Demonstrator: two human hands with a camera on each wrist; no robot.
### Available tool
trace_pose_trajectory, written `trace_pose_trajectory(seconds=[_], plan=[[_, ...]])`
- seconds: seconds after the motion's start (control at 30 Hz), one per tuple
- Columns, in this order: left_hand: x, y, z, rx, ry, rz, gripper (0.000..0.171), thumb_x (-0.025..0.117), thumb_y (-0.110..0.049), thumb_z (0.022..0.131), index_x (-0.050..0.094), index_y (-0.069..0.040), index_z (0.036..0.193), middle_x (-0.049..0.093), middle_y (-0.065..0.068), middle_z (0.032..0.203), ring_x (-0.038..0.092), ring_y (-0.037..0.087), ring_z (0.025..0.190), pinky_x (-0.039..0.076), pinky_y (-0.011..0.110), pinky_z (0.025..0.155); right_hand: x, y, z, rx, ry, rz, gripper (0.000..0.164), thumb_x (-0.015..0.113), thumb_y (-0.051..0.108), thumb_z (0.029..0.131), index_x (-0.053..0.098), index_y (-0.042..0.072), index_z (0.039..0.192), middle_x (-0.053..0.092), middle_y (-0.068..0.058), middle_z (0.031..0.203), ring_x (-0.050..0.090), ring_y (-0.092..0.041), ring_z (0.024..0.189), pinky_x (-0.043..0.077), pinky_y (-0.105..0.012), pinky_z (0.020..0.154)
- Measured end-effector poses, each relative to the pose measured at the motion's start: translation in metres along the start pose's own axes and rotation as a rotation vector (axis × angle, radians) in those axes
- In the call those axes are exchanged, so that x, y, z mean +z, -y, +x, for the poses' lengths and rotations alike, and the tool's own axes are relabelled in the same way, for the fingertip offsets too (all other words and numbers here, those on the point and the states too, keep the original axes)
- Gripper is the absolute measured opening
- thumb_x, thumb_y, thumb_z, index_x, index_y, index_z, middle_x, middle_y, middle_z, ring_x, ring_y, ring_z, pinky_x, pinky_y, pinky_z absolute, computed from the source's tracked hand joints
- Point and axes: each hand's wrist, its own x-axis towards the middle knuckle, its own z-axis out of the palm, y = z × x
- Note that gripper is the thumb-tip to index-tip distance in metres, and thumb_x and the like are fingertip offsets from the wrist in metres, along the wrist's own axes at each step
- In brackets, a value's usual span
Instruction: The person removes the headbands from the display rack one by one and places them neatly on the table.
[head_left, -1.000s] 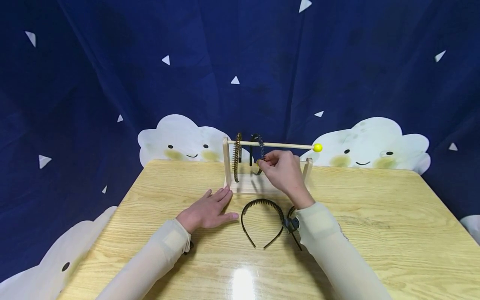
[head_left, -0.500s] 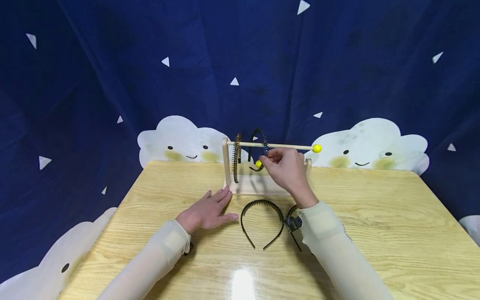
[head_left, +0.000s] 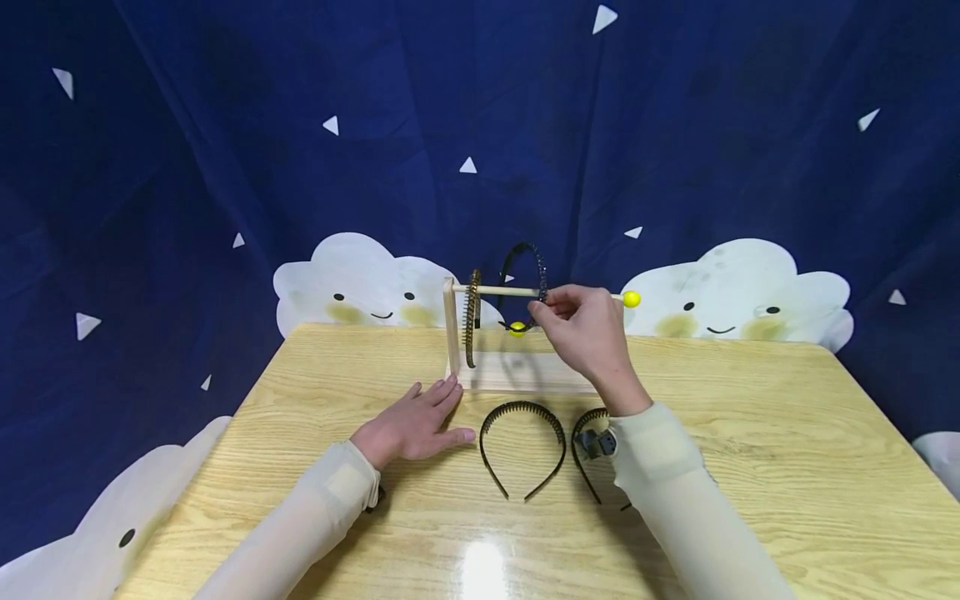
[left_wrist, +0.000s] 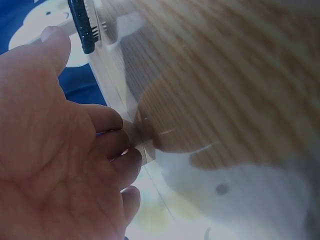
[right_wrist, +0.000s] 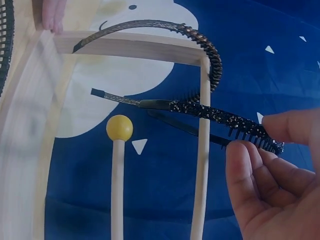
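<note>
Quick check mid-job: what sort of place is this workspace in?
Probably an indoor tabletop set-up, perhaps a staged one, though the wider room is out of view. A dark blue backdrop with smiling clouds hangs behind a wood-grain table, where a small wooden rack stands.

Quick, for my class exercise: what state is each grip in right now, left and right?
Left grip: open, holding nothing, at the wooden stand.
Right grip: closed, pinching the glittery black headband.

Rightmost headband (head_left: 587, 417) partly hidden behind right sleeve (head_left: 660, 450); wooden rack (head_left: 517, 372), right end hidden behind right hand (head_left: 588, 337).
</note>
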Motion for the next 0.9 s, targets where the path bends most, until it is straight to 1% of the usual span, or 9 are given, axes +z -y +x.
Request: trace_pose_trajectory(seconds=[0.17,0.37,0.5,0.63,0.77,0.9], plan=[[0.001,0.001,0.001,0.003,-0.005,-0.001,0.09,0.034,-0.071,0.099,0.022,-0.005,0.16,0.01,0.012,0.167,0.014,0.029,0.152,0.01,0.053,0.121,-0.004,0.002,0.001,-0.036,-0.027,-0.005,0.017,0.078,0.021,0.087,0.079,0.003,0.089,0.073,-0.005,0.075,0.068,-0.018,0.068,0.053,-0.037,0.066],[0.0,0.0,0.0,-0.001,0.0,-0.004,0.09,0.034,-0.07,0.099,0.02,-0.005,0.16,0.008,0.012,0.167,0.014,0.029,0.152,0.01,0.053,0.121,-0.012,0.004,0.002,-0.032,-0.047,0.011,0.018,0.077,0.022,0.088,0.079,0.004,0.09,0.073,-0.005,0.077,0.067,-0.018,0.068,0.052,-0.037,0.067],[0.0,0.0,0.001,0.0,-0.003,0.001,0.09,0.035,-0.07,0.099,0.021,-0.005,0.16,0.009,0.012,0.167,0.014,0.029,0.152,0.01,0.053,0.121,-0.017,0.005,0.003,-0.019,-0.064,0.024,0.019,0.076,0.023,0.089,0.079,0.005,0.09,0.074,-0.005,0.079,0.067,-0.017,0.069,0.052,-0.035,0.068],[0.0,-0.001,0.001,-0.004,-0.002,0.012,0.09,0.035,-0.07,0.099,0.021,-0.005,0.16,0.01,0.012,0.166,0.014,0.029,0.152,0.011,0.053,0.121,-0.021,0.005,0.003,0.0,-0.069,0.05,0.021,0.076,0.026,0.089,0.079,0.005,0.09,0.074,-0.004,0.079,0.067,-0.015,0.069,0.053,-0.03,0.064],[0.0,-0.002,0.001,-0.005,0.0,0.02,0.09,0.035,-0.069,0.099,0.02,-0.005,0.16,0.01,0.013,0.166,0.014,0.029,0.152,0.011,0.052,0.121,-0.026,0.004,0.002,0.026,-0.066,0.086,0.022,0.076,0.027,0.09,0.079,0.006,0.092,0.074,-0.002,0.079,0.069,-0.014,0.067,0.054,-0.026,0.061],[0.0,-0.002,0.0,-0.003,-0.004,0.023,0.089,0.035,-0.069,0.1,0.021,-0.004,0.16,0.011,0.013,0.166,0.015,0.029,0.152,0.011,0.053,0.121,-0.031,0.003,0.002,0.051,-0.054,0.112,0.023,0.075,0.028,0.092,0.078,0.005,0.094,0.073,-0.003,0.077,0.07,-0.016,0.066,0.055,-0.025,0.06]])
